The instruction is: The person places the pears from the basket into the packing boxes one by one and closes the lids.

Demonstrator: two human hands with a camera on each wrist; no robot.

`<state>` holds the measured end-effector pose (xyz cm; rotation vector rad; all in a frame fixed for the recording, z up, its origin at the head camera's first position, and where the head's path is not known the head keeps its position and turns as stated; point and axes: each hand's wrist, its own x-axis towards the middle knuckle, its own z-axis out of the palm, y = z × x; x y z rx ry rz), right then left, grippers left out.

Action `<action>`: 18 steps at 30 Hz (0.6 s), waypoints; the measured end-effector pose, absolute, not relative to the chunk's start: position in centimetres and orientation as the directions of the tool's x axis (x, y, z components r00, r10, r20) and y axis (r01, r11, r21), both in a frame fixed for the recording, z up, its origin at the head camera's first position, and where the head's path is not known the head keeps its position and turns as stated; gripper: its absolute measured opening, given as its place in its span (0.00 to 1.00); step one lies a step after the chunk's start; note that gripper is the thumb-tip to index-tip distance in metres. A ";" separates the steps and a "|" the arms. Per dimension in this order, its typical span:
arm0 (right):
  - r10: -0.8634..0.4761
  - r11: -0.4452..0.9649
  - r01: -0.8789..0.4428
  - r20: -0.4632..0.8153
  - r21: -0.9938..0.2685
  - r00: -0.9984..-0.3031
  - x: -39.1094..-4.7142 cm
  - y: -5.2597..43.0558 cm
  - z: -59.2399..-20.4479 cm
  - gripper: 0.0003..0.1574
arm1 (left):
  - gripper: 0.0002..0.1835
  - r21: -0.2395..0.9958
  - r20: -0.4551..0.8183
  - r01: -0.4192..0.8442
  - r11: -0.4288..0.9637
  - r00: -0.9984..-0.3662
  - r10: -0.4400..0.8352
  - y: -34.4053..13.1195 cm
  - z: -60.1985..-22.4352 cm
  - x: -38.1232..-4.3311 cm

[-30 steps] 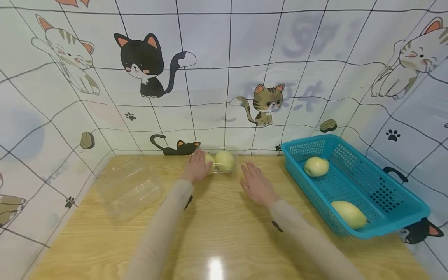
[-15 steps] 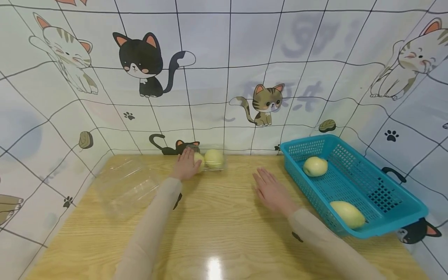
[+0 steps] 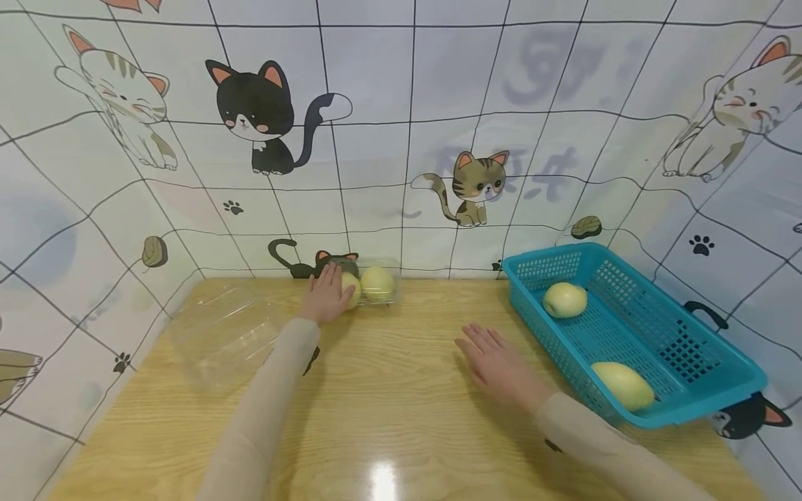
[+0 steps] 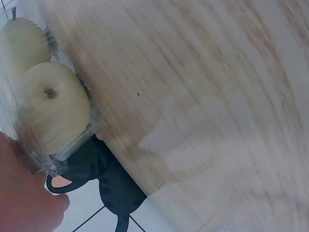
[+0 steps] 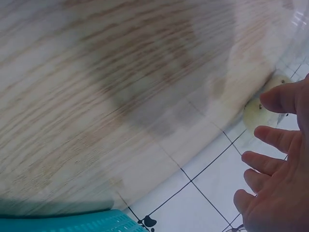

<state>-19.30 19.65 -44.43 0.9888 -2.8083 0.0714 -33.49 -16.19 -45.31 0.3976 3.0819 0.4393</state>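
Note:
A small clear plastic box [image 3: 396, 270] stands at the back edge of the table and holds pale yellow-green pears [image 3: 378, 284]. My left hand [image 3: 326, 296] lies flat along the left side of this box, fingers straight and pointing at the wall. In the left wrist view one pear [image 4: 55, 106] shows its dark blossom end and another [image 4: 24, 43] its stem; that hand [image 4: 29, 193] is partly cut off by the frame. My right hand [image 3: 501, 365], with nothing in it, hovers over the table between box and basket, its fingers spread in the right wrist view.
A larger clear plastic container [image 3: 225, 330] sits at the left of the table. On the right stands a blue plastic basket [image 3: 545, 341] with a round yellowish fruit [image 3: 566, 300] and a longer one [image 3: 623, 385]. A cat-print sheet [image 3: 376, 174] covers the walls behind.
The small box with the pears has slid left along the back edge together with my left hand. My right hand has moved away from it, to the right and nearer to me.

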 end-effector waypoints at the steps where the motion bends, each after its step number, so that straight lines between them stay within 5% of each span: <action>1: -0.626 0.772 -0.635 0.178 0.010 -0.759 -19.2 19.7 -44.4 0.28 | 0.39 0.273 0.033 0.246 0.930 -0.969 0.246 -16.2 -45.3 -33.5; 12: -0.674 0.724 -0.690 0.229 0.018 -0.702 -18.2 20.7 -43.9 0.26 | 0.37 0.436 0.038 0.145 0.888 -0.989 0.143 -15.2 -45.2 -32.9; 18: -0.694 0.708 -0.704 0.244 0.063 -0.677 -17.6 21.3 -43.2 0.28 | 0.39 0.370 0.091 0.207 0.906 -0.978 0.186 -14.7 -45.3 -32.1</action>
